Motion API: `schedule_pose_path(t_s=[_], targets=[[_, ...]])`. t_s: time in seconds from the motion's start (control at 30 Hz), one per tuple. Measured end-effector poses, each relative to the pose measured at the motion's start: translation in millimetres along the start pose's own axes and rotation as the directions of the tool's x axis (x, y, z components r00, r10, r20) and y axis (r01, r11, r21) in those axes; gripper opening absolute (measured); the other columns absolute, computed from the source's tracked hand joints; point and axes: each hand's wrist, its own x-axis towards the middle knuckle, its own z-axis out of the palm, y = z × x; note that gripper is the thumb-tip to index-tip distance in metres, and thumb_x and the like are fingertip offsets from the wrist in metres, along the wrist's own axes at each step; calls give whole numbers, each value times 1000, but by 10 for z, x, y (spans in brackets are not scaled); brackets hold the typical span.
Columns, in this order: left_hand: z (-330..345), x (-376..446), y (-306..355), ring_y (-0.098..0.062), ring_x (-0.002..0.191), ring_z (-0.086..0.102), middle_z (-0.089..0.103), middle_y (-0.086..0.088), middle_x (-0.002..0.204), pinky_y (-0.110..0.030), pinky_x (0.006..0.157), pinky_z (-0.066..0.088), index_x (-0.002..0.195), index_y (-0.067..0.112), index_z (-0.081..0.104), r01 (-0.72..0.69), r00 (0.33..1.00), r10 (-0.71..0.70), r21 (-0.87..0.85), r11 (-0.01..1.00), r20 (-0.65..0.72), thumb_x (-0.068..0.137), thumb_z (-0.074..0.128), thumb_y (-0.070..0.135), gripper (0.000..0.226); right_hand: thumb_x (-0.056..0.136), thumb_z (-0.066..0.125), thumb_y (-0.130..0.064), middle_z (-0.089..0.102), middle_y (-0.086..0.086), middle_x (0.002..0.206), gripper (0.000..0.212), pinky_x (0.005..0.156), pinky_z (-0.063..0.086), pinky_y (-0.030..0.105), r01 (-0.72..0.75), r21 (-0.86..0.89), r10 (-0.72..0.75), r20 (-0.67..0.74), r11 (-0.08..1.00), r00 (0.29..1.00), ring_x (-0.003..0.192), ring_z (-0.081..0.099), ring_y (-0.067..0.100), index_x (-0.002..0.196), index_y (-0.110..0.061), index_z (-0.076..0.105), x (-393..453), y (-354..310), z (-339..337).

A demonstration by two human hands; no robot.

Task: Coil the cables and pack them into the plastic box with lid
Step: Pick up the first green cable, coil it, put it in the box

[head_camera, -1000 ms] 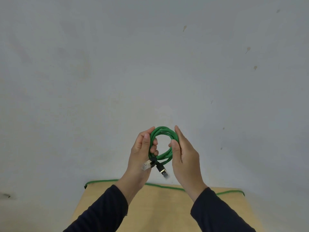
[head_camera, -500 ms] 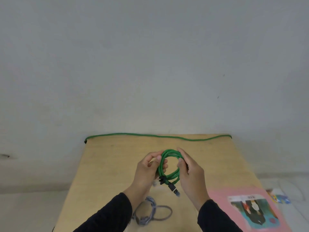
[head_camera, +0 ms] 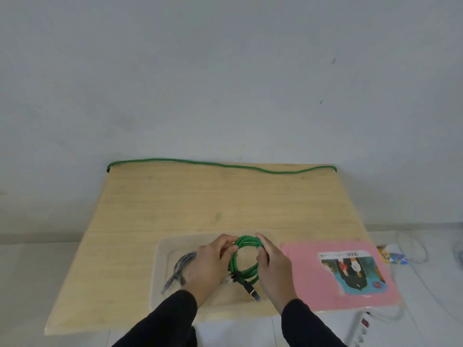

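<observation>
A coiled green cable with black and clear plugs at its lower end is held between both hands. My left hand pinches the coil's left side and my right hand grips its right side. The coil hangs just above a clear plastic box that sits on the wooden table. Inside the box, at its left, lies a coiled grey cable, partly hidden by my left hand. A pink lid with a picture label lies flat to the right of the box.
A long green cable runs along the table's far edge by the wall. A white power strip lies on the floor at the lower right, with small coloured packets and white cords beyond the lid.
The view has tilted down from the wall to the table. Both hands have lowered the green coil from the air to just over the box, which with the lid has come into sight.
</observation>
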Motion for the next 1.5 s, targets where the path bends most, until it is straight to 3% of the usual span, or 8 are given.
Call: schedule_pose_path(t_s=[0.17,0.3,0.47,0.67,1.03,1.3,1.4,1.5], targets=[[120,51,-1,-8,78,64,71,5,91,-20,67,53,106,28,61,21,1000,-17,148,989,-25,91,56,26,16,97,38,-16,62,2,118,35,86,42,21,-3,-70,4,11,998,1000,103,55,14,130,-22,48,83,82,54],[141,27,39,4,71,61,71,9,89,-1,56,41,101,26,59,-2,999,6,84,996,-48,90,58,23,12,97,38,-13,60,0,106,36,77,35,8,83,-88,-81,23,993,996,93,51,8,131,-21,47,122,24,-52],[138,63,128,-2,80,68,73,7,88,-12,68,51,94,29,54,-10,999,8,-51,999,-31,88,61,20,13,96,42,-10,54,0,88,35,63,34,6,247,-192,-258,-31,950,966,75,50,12,128,-18,51,223,12,-185],[152,-22,-41,-5,80,65,71,3,93,-11,61,47,93,23,53,111,993,-114,88,990,28,88,60,20,9,98,37,-15,59,3,99,37,63,38,9,188,-210,-170,101,959,980,79,50,10,133,-25,45,76,101,-22],[218,38,-94,-4,71,57,66,4,91,-13,47,37,96,21,57,183,983,-181,254,950,-31,89,56,20,7,96,32,-8,48,10,118,46,89,43,27,4,-229,48,224,973,973,100,50,20,141,-17,31,131,212,190],[241,16,-58,-20,92,60,66,-4,105,-24,67,43,110,15,59,-28,999,46,469,883,-28,98,35,24,29,98,33,-15,11,8,155,55,113,12,22,164,-360,-50,306,919,951,142,13,19,146,-6,7,-1,174,156],[279,-14,-128,-18,105,56,60,-5,117,-29,87,47,119,13,54,-151,988,145,547,824,55,97,36,18,29,98,31,-15,18,9,154,51,111,8,18,251,-384,-154,264,889,952,141,16,18,145,-5,14,-51,195,143],[297,-71,-108,-25,112,47,53,-10,120,-32,96,41,118,6,49,-326,945,193,759,564,263,93,37,8,29,96,37,-14,45,11,138,41,103,21,15,291,-407,-213,226,866,950,128,41,22,135,-1,38,-87,150,114]])
